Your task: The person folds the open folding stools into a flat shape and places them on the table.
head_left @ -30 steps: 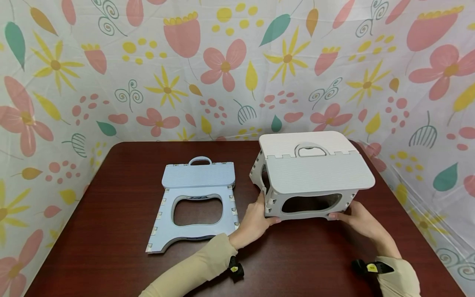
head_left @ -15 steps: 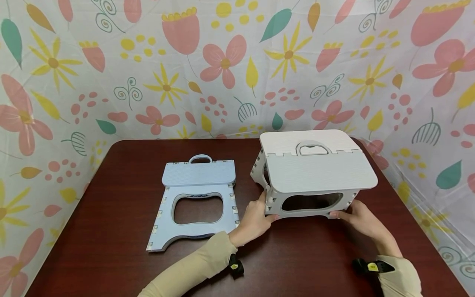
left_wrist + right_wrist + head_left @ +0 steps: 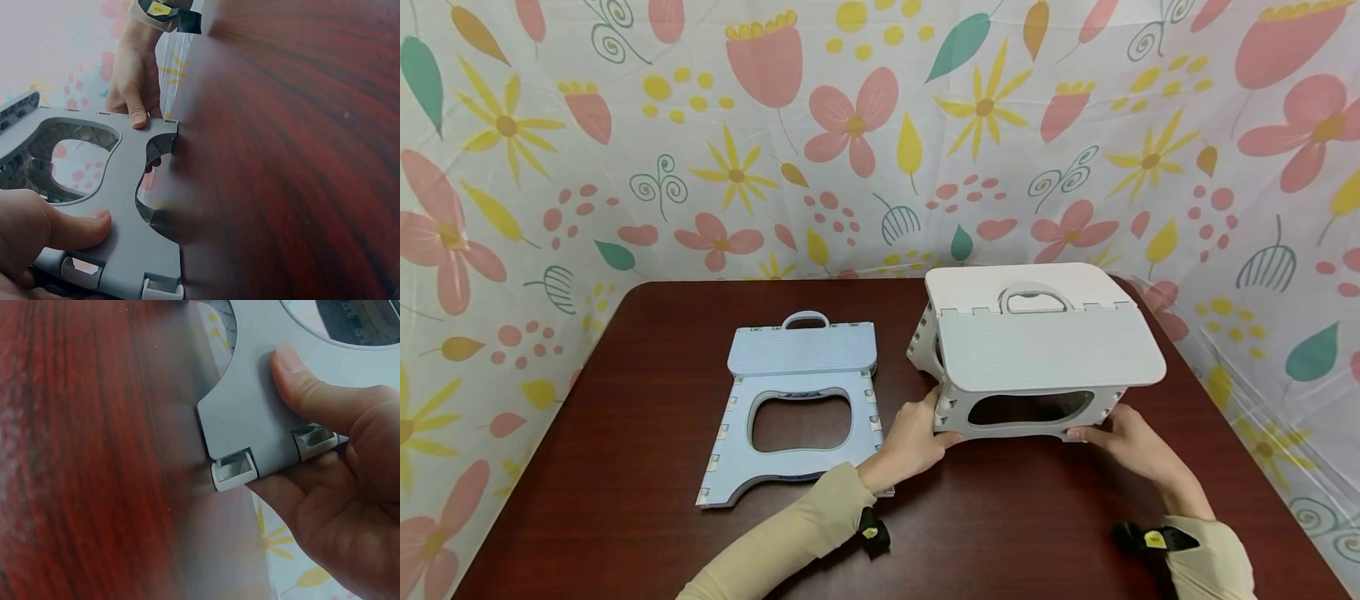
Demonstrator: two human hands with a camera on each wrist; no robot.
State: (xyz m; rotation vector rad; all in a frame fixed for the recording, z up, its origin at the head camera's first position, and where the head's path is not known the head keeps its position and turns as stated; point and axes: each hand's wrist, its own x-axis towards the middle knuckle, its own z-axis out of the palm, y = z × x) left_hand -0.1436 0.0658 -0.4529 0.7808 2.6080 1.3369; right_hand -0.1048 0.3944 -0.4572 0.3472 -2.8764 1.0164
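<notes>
A light grey-white folding stool (image 3: 1048, 350) stands unfolded at the right of the table, its flat top and carry handle (image 3: 1036, 298) facing up. My left hand (image 3: 910, 442) grips the lower left front corner, with the thumb (image 3: 81, 230) lying on the front leg panel. At the lower right front corner, my right hand (image 3: 1131, 443) holds the same panel; its thumb (image 3: 312, 387) presses the face and the fingers go behind the hinged edge. Left of it, a light blue folding stool (image 3: 805, 354) lies folded flat, partly covered by my left forearm.
The dark red-brown wooden table (image 3: 625, 433) has rounded far corners. A white cloth (image 3: 685, 100) with a flower print hangs behind it and along both sides. Each wrist carries a black strap, the left strap (image 3: 874, 533) close over the tabletop.
The head view has shifted slightly. My left wrist has dropped a little, uncovering a foot of the blue stool. Both hands keep their grip on the grey-white stool, which looks nearly unmoved.
</notes>
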